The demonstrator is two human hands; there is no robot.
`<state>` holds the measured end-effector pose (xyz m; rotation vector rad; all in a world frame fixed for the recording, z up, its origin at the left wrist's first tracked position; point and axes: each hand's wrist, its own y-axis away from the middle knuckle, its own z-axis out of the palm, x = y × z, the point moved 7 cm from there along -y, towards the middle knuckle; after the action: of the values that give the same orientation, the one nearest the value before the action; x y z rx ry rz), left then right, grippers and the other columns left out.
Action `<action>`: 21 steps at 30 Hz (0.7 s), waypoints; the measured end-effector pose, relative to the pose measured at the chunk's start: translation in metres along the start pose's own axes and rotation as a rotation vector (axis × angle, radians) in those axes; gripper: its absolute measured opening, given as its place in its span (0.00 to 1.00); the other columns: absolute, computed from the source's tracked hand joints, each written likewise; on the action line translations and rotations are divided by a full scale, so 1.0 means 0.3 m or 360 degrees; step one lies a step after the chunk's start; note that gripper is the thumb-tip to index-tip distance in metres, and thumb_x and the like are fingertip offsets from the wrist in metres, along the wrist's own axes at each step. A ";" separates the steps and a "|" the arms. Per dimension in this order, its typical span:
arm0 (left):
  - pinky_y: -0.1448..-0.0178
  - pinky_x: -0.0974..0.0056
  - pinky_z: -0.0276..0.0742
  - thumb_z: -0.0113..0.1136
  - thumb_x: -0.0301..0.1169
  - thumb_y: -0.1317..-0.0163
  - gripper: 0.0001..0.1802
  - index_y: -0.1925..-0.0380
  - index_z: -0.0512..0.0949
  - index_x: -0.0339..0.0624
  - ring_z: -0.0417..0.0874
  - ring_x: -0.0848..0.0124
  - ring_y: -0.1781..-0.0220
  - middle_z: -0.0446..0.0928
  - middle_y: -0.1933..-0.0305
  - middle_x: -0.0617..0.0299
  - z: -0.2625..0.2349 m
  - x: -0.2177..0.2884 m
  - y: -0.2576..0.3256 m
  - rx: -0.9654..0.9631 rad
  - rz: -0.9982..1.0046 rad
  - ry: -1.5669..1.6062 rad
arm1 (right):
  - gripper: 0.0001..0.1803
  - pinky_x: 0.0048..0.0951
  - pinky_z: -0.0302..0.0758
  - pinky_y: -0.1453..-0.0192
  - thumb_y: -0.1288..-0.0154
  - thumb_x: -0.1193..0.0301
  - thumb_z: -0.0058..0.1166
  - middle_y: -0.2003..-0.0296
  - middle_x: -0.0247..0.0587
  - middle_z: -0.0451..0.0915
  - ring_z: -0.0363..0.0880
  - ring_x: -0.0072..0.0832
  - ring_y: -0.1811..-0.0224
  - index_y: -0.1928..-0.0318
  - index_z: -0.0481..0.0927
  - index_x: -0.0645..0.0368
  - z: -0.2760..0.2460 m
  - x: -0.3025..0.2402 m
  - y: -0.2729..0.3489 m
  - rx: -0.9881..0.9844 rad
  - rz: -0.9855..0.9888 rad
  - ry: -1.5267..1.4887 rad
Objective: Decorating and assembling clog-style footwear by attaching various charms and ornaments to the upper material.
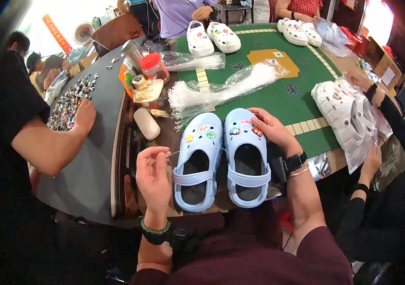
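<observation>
2 pale-blue clogs [207, 146] side by side at the game table's [309, 107] edge. Apparently pinching a thin tie [174, 153] in left hand [152, 167], curling fingers of right hand [277, 133] over 1 toe. Could dislodge the red charm [257, 131] through thumb pressure.

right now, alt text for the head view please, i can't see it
Two pale blue clogs with colourful charms stand side by side; a person's right hand touches the right clog while their left hand pinches a thin pale strand by the other. Beyond are bundled white strands on a green mat, white clogs and other people.
</observation>
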<state>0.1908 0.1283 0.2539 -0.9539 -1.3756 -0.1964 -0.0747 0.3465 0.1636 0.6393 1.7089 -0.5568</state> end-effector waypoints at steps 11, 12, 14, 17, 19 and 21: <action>0.23 0.60 0.58 0.42 0.41 0.19 0.28 0.30 0.63 0.31 0.67 0.62 0.27 0.68 0.30 0.50 -0.034 -0.196 0.192 -0.0375 -0.0402 0.0056 | 0.48 0.38 0.57 0.22 0.35 0.51 0.63 0.27 0.50 0.62 0.61 0.40 0.25 0.23 0.55 0.58 0.036 -0.111 0.059 -0.0333 -0.0352 0.0063; 0.23 0.60 0.57 0.42 0.42 0.19 0.29 0.28 0.61 0.31 0.66 0.63 0.26 0.67 0.29 0.50 -0.009 -0.200 0.209 -0.0450 -0.0427 0.0069 | 0.48 0.37 0.56 0.21 0.35 0.51 0.63 0.27 0.50 0.62 0.60 0.39 0.25 0.23 0.56 0.58 0.035 -0.110 0.058 -0.0331 -0.0383 0.0080; 0.22 0.61 0.55 0.41 0.44 0.19 0.32 0.25 0.56 0.32 0.63 0.64 0.24 0.64 0.26 0.50 0.036 -0.204 0.246 -0.0484 -0.0577 0.0332 | 0.47 0.36 0.57 0.22 0.34 0.50 0.63 0.28 0.50 0.64 0.63 0.38 0.26 0.24 0.58 0.58 0.042 -0.101 0.056 -0.0291 -0.0352 0.0072; 0.20 0.59 0.49 0.43 0.42 0.20 0.37 0.23 0.46 0.31 0.56 0.63 0.21 0.54 0.21 0.50 0.066 -0.161 0.283 -0.0640 -0.0308 -0.0092 | 0.44 0.34 0.59 0.24 0.33 0.51 0.62 0.30 0.49 0.66 0.65 0.37 0.29 0.25 0.59 0.58 0.046 -0.081 0.044 -0.0216 -0.0201 -0.0002; 0.19 0.57 0.46 0.49 0.42 0.22 0.42 0.23 0.42 0.28 0.52 0.58 0.19 0.48 0.20 0.45 0.088 -0.133 0.319 -0.0720 -0.0288 -0.0137 | 0.41 0.33 0.61 0.25 0.30 0.55 0.61 0.31 0.49 0.67 0.66 0.35 0.30 0.25 0.60 0.58 0.050 -0.078 0.038 -0.0215 -0.0229 -0.0114; 0.19 0.56 0.46 0.56 0.41 0.26 0.47 0.24 0.39 0.26 0.51 0.55 0.19 0.46 0.20 0.42 0.100 -0.121 0.341 -0.0775 -0.0283 -0.0215 | 0.40 0.33 0.61 0.25 0.30 0.57 0.61 0.31 0.49 0.67 0.66 0.35 0.30 0.25 0.60 0.58 0.051 -0.075 0.037 -0.0197 -0.0217 -0.0159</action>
<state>0.2244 0.1979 0.1721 -1.2616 -1.5730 -0.6331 -0.0522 0.3419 0.1820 0.4027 1.6860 -0.5643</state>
